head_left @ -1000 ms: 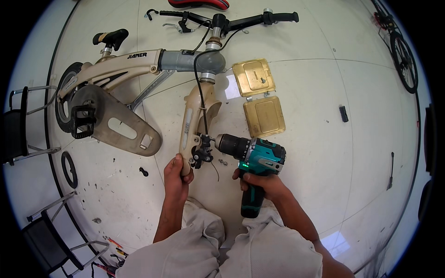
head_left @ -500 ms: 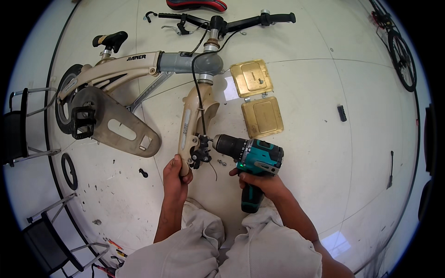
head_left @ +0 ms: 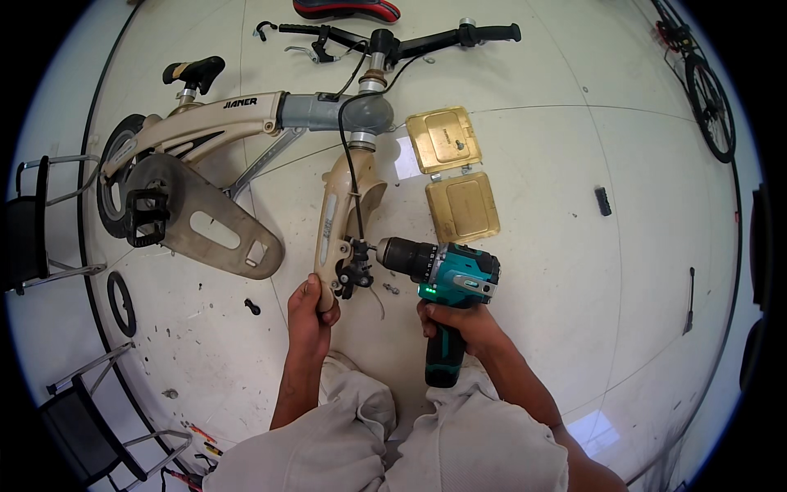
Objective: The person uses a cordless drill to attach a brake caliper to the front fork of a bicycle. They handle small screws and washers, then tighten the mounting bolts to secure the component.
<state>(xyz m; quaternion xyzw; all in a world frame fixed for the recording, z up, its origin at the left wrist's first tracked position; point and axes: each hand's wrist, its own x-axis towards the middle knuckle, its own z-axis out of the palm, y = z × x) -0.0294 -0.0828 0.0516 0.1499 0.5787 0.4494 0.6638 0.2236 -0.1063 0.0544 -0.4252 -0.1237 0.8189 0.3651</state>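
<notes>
My left hand (head_left: 311, 316) is closed round the lower end of a beige bicycle fork (head_left: 331, 215). A black brake caliper (head_left: 355, 275) with a cable is mounted on the fork's side, just above that hand. In my right hand (head_left: 461, 325) is the grip of a teal and black cordless drill (head_left: 459, 271), with small green lights lit on its body. The drill's chuck points left, and its tip meets or nearly meets the top of the caliper; the exact contact is too small to tell. The fork joins a beige and grey bicycle frame (head_left: 246, 113) lying on the floor.
An opened gold case (head_left: 461, 207) lies beyond the drill. Black handlebars (head_left: 443, 41) and a red and black saddle (head_left: 348, 8) are at the far side. Small bolts (head_left: 391, 289) lie between the hands. Chairs (head_left: 86, 422) stand left; another bicycle (head_left: 711, 107) is far right.
My right fingers have curled in closer round the drill's grip, and its base has swung slightly toward me. More green lights show on the drill. My left hand stays on the fork.
</notes>
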